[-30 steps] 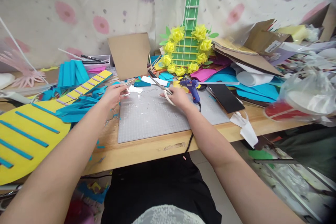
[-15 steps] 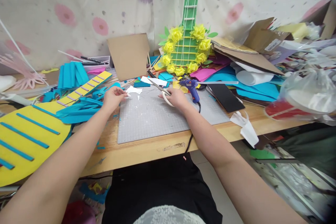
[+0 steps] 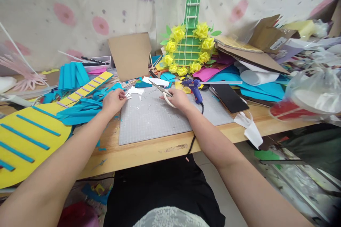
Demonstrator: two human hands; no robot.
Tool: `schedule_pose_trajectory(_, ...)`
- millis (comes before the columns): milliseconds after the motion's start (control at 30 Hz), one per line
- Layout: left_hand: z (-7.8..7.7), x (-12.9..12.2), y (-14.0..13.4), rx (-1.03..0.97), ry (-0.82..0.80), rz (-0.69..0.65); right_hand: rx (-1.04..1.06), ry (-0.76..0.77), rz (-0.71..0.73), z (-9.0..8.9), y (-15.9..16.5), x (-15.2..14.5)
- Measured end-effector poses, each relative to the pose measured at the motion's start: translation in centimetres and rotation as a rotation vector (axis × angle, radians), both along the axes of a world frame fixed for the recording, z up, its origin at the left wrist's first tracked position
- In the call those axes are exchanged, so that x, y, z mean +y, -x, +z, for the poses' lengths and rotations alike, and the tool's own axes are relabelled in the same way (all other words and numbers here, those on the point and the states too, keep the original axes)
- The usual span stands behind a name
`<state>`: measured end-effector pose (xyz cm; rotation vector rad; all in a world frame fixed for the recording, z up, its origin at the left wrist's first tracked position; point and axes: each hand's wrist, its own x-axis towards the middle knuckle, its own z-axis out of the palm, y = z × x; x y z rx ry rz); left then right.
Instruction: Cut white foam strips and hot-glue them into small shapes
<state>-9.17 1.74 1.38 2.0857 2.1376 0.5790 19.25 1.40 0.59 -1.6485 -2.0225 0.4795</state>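
My right hand (image 3: 179, 98) is closed around the pale handles of a pair of scissors (image 3: 161, 89), whose blades point up and to the left over the grey cutting mat (image 3: 154, 120). At the mat's left edge, my left hand (image 3: 114, 100) has its fingers pinched together at some small white paper strips (image 3: 129, 96). Just beyond these strips lies a white paper scrap (image 3: 136, 90). A longer white paper piece (image 3: 156, 81) rests at the back of the mat, behind the scissors. The blue glue gun (image 3: 195, 89) lies right of my right hand.
A yellow guitar-shaped craft (image 3: 34, 134) and blue paper strips (image 3: 80, 110) lie left. Behind the mat stand a cardboard sheet (image 3: 130, 56) and a green guitar-shaped craft (image 3: 192, 17) with yellow flowers. To the right are a black phone (image 3: 230, 98) and a bagged red-and-white bucket (image 3: 295, 104).
My left hand has drawn slightly left, and the white strips at its fingertips show more clearly. My right hand has barely moved with the scissors. The view has shifted a little.
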Motion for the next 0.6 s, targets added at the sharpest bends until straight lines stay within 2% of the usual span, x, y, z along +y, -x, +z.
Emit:
schedule_pose_trajectory(167,-0.2,0.3,-0.3,0.013,0.008,0.023,-0.024,0.001,-0.010,0.0,0.0,0.0)
schedule_pose_trajectory(267,-0.2,0.8,-0.2,-0.050,-0.067,0.016,-0.035,-0.003,-0.009,0.0,0.0,0.0)
schedule_pose_trajectory(367,-0.1,1.4,0.1,-0.122,-0.134,0.070,-0.041,0.011,-0.008,0.1,0.1,0.0)
schedule_pose_trajectory(433,0.0,1.9,0.4,-0.125,-0.077,0.068,-0.038,0.021,-0.007,0.1,0.1,0.0)
schedule_pose_trajectory(600,-0.5,2.9,0.8,-0.188,0.059,-0.040,-0.032,0.010,-0.007,-0.2,0.0,0.2)
